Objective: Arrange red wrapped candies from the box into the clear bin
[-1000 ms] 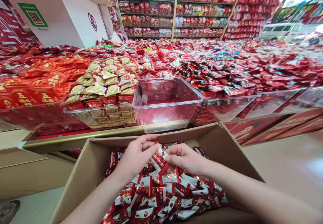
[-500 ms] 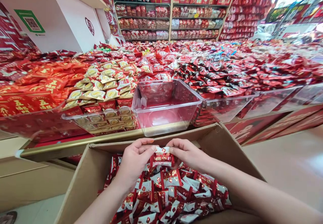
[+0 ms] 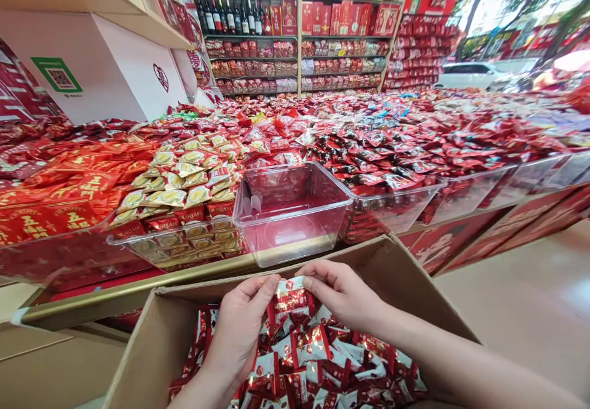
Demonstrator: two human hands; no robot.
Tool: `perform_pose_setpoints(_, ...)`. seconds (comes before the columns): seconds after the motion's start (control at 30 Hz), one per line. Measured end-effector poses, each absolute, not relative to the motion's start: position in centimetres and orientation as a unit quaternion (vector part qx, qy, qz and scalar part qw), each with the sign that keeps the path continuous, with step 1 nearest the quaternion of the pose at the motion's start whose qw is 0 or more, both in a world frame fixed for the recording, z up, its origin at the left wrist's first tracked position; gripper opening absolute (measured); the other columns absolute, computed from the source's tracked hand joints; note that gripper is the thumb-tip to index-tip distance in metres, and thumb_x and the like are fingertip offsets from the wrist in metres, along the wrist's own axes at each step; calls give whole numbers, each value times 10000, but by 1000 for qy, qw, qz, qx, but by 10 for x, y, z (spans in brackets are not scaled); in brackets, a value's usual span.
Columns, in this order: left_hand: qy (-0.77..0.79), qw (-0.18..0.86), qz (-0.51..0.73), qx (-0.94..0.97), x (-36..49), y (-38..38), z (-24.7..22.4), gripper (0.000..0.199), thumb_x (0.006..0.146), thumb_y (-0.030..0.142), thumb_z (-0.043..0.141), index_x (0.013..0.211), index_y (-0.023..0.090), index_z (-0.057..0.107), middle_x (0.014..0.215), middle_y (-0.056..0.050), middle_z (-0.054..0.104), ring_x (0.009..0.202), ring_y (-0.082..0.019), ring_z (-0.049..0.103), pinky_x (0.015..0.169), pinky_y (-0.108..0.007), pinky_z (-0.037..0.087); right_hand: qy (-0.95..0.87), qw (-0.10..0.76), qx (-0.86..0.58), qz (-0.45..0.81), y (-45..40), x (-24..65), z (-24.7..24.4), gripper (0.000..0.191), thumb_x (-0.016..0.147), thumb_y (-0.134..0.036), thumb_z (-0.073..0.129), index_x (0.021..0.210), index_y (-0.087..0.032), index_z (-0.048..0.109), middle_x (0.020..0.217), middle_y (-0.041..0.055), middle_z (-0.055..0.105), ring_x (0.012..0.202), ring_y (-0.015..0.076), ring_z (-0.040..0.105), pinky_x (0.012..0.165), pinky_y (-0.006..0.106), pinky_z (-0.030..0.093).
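Between my two hands is a red and white wrapped candy [image 3: 291,298], pinched by its upper corners. My left hand [image 3: 244,320] grips its left corner between thumb and finger. At the right corner, my right hand [image 3: 343,292] pinches in the same way. Both hands are over an open cardboard box [image 3: 147,335], near its far wall. Loose wrapped candies [image 3: 313,344] of the same red and white kind fill the box below. Just beyond the box, a clear plastic bin [image 3: 295,227] stands with nothing in it.
Durian-labelled packets [image 3: 184,181] fill a bin to the left, with orange-red packets [image 3: 78,194] farther left. Dark red packets [image 3: 369,157] are heaped on the right. A gold-edged counter rail [image 3: 138,286] runs behind the box. Shelves with bottles [image 3: 230,15] stand at the back.
The camera view has tilted up, so the counter and box appear lower. The candy is still held by both hands, its printed face turned more towards me.
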State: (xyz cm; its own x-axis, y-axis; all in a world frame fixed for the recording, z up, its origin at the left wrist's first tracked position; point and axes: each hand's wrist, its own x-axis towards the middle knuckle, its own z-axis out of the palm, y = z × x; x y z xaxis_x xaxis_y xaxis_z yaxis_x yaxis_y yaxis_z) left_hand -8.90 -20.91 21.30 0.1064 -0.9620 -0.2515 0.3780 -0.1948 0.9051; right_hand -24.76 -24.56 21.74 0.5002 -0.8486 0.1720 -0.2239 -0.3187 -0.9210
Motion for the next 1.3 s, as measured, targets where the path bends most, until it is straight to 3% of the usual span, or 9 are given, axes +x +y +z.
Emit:
perform_pose_setpoints(0.13,-331,553,-586,491,-87,-205,228,225,663,332,681,820,171,681,751,-19,706,709,-134,631,701,-235,471,345,321,-806,-357,-244,-255,225,168,837,-202,420,812,-159,581,682,4,594,608,92,503,579,206,407)
perform_pose_setpoints(0.3,-264,441,-739,436,-84,-198,243,351,760,450,536,1028,228,578,945,-49,674,752,-158,636,679,-294,486,159,178,-857,-456,-246,-260,223,246,816,-73,417,972,-183,573,911,52,642,849,120,553,769,261,434)
perform_pose_setpoints(0.4,-307,443,-703,463,-87,-197,242,323,690,284,664,982,197,558,879,-33,676,736,-129,632,687,-251,485,225,259,-798,-496,-246,-258,221,205,819,-133,441,960,-194,577,994,59,612,925,138,542,817,291,431)
perform_pose_setpoints(0.47,-357,495,-627,485,-92,-199,237,387,619,219,724,958,190,539,815,-7,674,748,-116,626,698,-218,480,332,414,-704,-472,-245,-255,222,189,846,-277,416,944,-190,552,880,42,599,743,129,568,658,272,472)
perform_pose_setpoints(0.57,-417,534,-550,488,-99,-200,229,464,559,205,758,957,197,521,743,25,659,728,-106,618,695,-201,483,399,557,-621,-381,-245,-248,221,328,815,-465,415,742,-161,513,599,-28,457,460,71,404,422,207,348)
perform_pose_setpoints(0.67,-425,522,-544,501,-103,-199,222,432,567,269,751,934,199,534,724,34,647,708,-97,607,657,-182,475,391,534,-639,-391,-247,-243,218,360,787,-446,470,587,-148,447,546,-43,372,501,58,325,463,195,294)
perform_pose_setpoints(0.83,-431,385,-605,548,-103,-194,218,354,634,507,631,684,160,580,456,62,519,423,-62,457,411,-166,356,410,546,-608,-406,-254,-245,217,247,790,-349,453,625,-165,438,536,-55,368,488,60,316,466,197,281)
perform_pose_setpoints(1.07,-464,413,-531,575,-111,-186,219,424,661,560,569,504,170,516,442,45,489,439,-69,398,450,-182,325,398,427,-694,-421,-256,-247,220,377,822,-405,408,536,-174,320,515,-57,276,499,63,251,464,210,226)
perform_pose_setpoints(1.3,-471,482,-488,555,-115,-176,214,277,693,473,585,674,202,645,553,29,540,566,-119,454,560,-209,371,402,346,-724,-441,-249,-245,226,383,836,-376,395,525,-173,299,499,-57,277,489,61,248,459,211,218)
